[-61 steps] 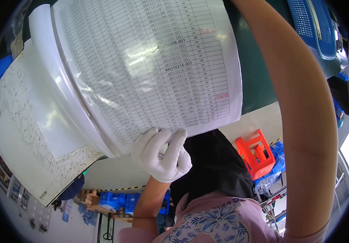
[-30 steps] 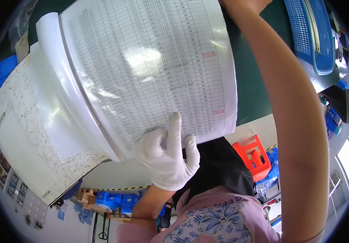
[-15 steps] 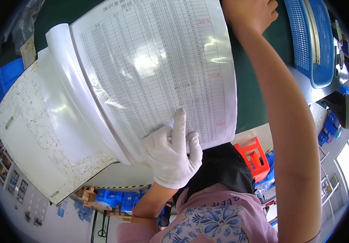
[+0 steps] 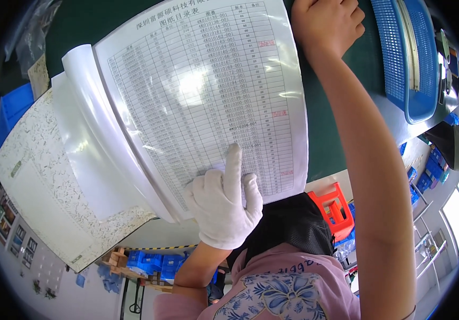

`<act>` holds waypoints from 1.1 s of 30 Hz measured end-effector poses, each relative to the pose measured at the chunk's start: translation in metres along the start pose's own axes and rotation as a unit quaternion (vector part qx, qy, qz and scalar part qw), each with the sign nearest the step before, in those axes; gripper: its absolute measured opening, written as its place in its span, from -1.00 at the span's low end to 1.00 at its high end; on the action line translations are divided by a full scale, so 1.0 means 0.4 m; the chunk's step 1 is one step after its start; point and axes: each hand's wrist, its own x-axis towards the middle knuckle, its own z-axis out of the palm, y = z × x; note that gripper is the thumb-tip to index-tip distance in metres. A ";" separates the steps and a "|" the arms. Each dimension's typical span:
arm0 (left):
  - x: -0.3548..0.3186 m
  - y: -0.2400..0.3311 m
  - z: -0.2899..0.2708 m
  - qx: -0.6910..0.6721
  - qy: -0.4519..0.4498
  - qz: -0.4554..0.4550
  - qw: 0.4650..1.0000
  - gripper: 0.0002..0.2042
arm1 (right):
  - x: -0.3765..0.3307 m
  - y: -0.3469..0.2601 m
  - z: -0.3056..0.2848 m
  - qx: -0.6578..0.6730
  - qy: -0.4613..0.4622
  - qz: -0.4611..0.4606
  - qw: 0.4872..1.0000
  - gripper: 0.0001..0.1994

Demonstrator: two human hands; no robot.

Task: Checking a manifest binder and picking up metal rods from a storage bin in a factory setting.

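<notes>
My left hand, in a white glove, rests at the lower edge of a printed list page. Its index finger is stretched out onto the rows of small print, the thumb stands apart, and the other fingers are bent; it holds nothing. The page sits in a glossy clear sleeve in an open binder, with turned sleeves curling over on the left. My right hand is bare and lies beyond the page's right edge on the dark green tabletop. Its fingers are curled in, and the palm side is hidden.
A blue mesh basket holding pale thin items stands at the right, past my right forearm. Below the table edge is a red stool. Blue bins stand low behind me, and another blue bin is at the left.
The page has shifted lower in view, showing more of its top, and its print is sharper. My left fingertip sits slightly higher up the rows. My right hand stays nearly where it was.
</notes>
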 end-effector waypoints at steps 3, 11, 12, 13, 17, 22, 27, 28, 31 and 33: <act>0.017 0.004 -0.021 -0.003 -0.049 0.004 0.999 -0.54 | 0.001 -0.002 -0.001 -0.008 0.005 0.005 1.000 -0.66; 0.050 -0.013 -0.012 -0.070 -0.060 -0.011 0.996 -0.51 | 0.000 0.000 -0.002 0.004 0.000 0.002 1.000 -0.65; 0.055 -0.012 -0.015 -0.071 -0.058 -0.011 0.996 -0.51 | 0.003 -0.001 -0.005 0.005 -0.017 0.010 1.000 -0.65; 0.061 -0.012 -0.019 -0.061 -0.055 -0.006 0.997 -0.51 | 0.003 0.000 -0.003 0.005 -0.015 0.009 1.000 -0.65; 0.078 -0.011 -0.030 -0.105 -0.086 -0.028 0.990 -0.52 | -0.002 0.006 0.003 -0.006 0.005 -0.005 1.000 -0.64; 0.096 -0.009 -0.043 -0.106 -0.105 -0.044 0.988 -0.51 | 0.000 0.007 0.004 0.005 -0.029 0.017 0.999 -0.63; 0.113 -0.006 -0.044 -0.126 -0.104 -0.048 0.985 -0.51 | -0.005 0.051 0.054 -0.023 0.029 -0.041 0.998 -0.58; 0.117 -0.005 -0.051 -0.131 -0.106 -0.058 0.984 -0.51 | -0.005 0.045 0.049 -0.020 0.031 -0.043 0.998 -0.58; 0.134 -0.010 -0.051 -0.125 -0.095 -0.062 0.986 -0.51 | -0.005 0.037 0.046 -0.018 0.028 -0.037 0.999 -0.58; 0.149 -0.011 -0.050 -0.116 -0.081 -0.054 0.989 -0.51 | -0.007 0.037 0.049 -0.003 0.025 -0.036 0.999 -0.58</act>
